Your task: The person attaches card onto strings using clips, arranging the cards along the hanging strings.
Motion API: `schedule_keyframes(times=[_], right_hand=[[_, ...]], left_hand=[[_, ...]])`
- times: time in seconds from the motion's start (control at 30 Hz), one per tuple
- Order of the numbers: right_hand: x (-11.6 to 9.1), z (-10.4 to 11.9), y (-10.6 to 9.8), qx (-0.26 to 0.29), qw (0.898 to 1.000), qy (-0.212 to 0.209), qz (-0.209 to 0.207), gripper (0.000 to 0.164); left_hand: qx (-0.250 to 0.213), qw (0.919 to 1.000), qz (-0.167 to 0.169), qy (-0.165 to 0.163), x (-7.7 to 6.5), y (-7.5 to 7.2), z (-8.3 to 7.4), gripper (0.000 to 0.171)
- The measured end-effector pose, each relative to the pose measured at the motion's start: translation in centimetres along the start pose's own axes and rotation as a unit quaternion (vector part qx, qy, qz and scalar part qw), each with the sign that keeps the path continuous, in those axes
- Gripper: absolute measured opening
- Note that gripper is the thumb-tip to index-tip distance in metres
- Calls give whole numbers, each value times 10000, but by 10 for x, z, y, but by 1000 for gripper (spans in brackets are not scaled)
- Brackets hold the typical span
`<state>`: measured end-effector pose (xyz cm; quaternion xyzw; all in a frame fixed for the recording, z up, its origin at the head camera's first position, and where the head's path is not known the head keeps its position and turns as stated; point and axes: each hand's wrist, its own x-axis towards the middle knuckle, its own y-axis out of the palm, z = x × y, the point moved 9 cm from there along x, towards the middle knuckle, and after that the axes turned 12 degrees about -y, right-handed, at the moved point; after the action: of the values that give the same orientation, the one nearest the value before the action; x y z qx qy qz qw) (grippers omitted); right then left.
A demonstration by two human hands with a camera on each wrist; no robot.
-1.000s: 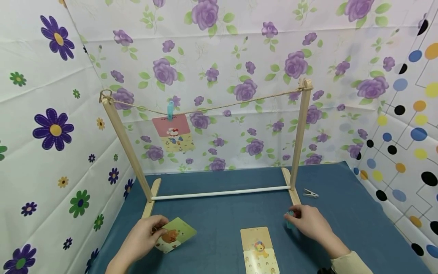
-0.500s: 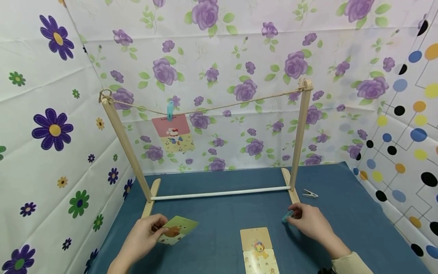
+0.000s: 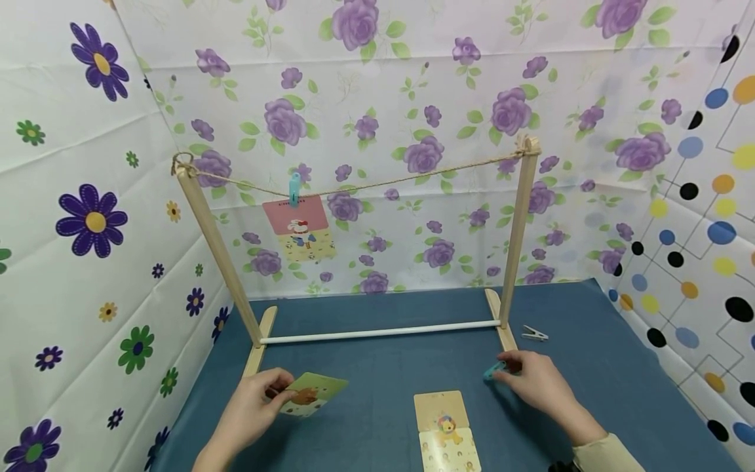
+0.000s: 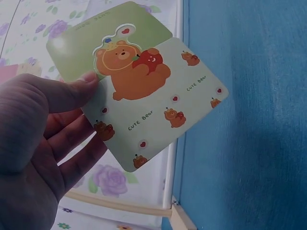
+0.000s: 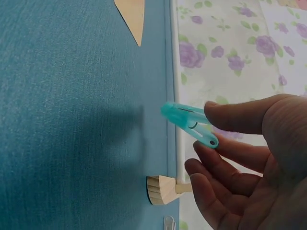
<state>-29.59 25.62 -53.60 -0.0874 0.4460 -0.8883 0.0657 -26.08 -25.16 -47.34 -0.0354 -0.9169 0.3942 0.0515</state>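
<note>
My left hand (image 3: pixel 250 406) pinches a green and white card (image 4: pixel 139 91) with a brown bear on it, thumb on the printed face and fingers behind. The card is held tilted above the table at the left. At the right, my right hand (image 3: pixel 537 383) holds a turquoise clothespin (image 5: pixel 189 120) between thumb and forefinger, its tip pointing away from the hand. A second card (image 3: pixel 448 429), tan and cream with a lion, lies flat between the hands. From the rope (image 3: pixel 401 180) hangs a pink and yellow card (image 3: pixel 301 229), clipped by another turquoise clothespin (image 3: pixel 294 189).
The rope is strung between two wooden posts (image 3: pixel 219 255) on wooden feet, joined low down by a white rod (image 3: pixel 377 334). A pale clothespin (image 3: pixel 535 333) lies right of the frame on the blue tablecloth (image 3: pixel 366 380). Flowered cloth (image 3: pixel 377 78) stands behind.
The bear card has shifted slightly right and tilted flatter in my left hand. The clothespin in my right hand has turned from upright to slanting, its tip now toward the left.
</note>
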Motion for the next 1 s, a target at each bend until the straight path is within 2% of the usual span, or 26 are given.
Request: schedule_keyframes(times=[0.27, 0.7, 1.0], right_hand=[[0, 4, 0, 5, 9999, -164, -19, 34], [0, 1, -1, -14, 10000, 35, -47, 35], [-1, 3, -2, 70, 9999, -82, -72, 36]], left_hand=[[-307, 9993, -213, -7, 0, -1, 1, 24], [-759, 9955, -391, -419, -1, 7, 2, 22], [-1018, 9913, -633, -550, 3, 9, 0, 18]])
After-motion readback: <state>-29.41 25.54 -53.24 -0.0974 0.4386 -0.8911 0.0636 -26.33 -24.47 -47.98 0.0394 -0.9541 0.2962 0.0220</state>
